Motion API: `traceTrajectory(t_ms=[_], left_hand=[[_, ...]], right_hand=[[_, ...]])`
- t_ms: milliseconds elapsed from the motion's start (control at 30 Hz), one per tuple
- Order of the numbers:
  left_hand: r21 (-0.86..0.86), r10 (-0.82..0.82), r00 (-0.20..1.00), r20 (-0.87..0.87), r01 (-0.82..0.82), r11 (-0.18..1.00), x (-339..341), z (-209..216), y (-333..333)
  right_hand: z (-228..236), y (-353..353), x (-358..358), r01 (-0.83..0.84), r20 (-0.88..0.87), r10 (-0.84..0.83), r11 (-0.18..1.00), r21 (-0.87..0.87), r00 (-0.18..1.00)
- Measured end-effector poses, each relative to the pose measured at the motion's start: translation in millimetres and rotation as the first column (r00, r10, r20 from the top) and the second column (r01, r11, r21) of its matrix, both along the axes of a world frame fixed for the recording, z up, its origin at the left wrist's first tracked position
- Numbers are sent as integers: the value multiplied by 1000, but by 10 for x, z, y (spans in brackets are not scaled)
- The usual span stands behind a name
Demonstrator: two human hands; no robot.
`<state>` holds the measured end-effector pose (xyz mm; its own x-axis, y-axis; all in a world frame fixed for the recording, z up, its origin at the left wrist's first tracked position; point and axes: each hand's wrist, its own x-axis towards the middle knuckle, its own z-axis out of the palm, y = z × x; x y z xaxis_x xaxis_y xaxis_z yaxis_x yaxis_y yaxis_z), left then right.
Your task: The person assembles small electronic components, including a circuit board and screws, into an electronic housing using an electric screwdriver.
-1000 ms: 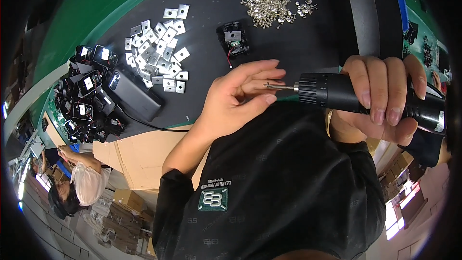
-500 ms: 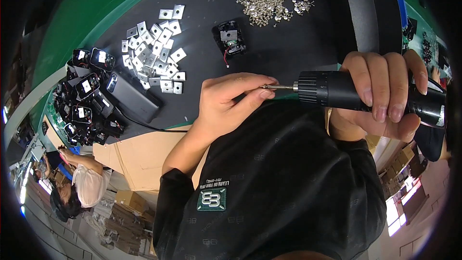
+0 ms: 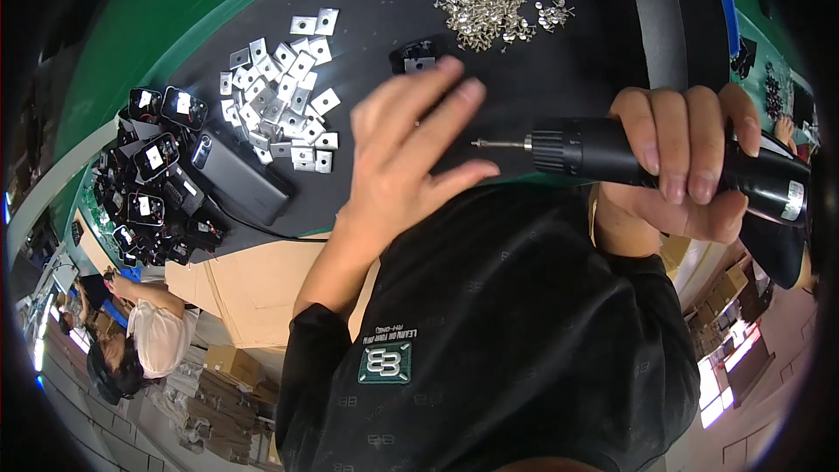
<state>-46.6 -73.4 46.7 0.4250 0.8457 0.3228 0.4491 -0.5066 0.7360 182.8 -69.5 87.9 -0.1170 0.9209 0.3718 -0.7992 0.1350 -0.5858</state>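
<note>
My right hand [image 3: 686, 153] is wrapped round a black electric screwdriver [image 3: 590, 150], held level with its bit [image 3: 502, 143] to the left. At the bit's tip sits a small shape that looks like a screw; it is too small to be sure. My left hand [image 3: 393, 153] is open, fingers spread toward the far side, with nothing seen in it. Just beyond its fingertips lies a small black housing [image 3: 415, 54] with a square metal plate in it; the hand hides most of it.
A heap of screws [image 3: 479, 4] lies at the far side, a smaller cluster [image 3: 553, 13] beside it. Square metal plates [image 3: 284, 87] with holes are spread at the left. Past them are a dark grey box-shaped device [image 3: 240, 177] with a cable and piled black housings [image 3: 149, 157]. A co-worker [image 3: 157, 332] sits lower left.
My left hand has let go at the bit's tip, opened its fingers and moved away toward the black housing. The screwdriver has shifted slightly left and away from me.
</note>
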Motion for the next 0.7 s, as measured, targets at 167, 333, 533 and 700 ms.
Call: traceTrajectory(t_ms=[167,333,533,700], left_hand=[[-28,171,970,-171,-178,984,-79,-273,126],[-62,113,939,-323,-141,988,-66,-309,164],[-85,90,942,-324,-124,989,27,-286,191],[-105,81,943,-322,-121,987,32,-282,224]], right_hand=[[-136,66,-90,52,92,-59,996,72,994],[-224,122,-226,138,182,-149,988,70,972],[-386,217,-344,221,202,-227,974,54,953],[-447,272,-356,210,194,-216,976,54,957]])
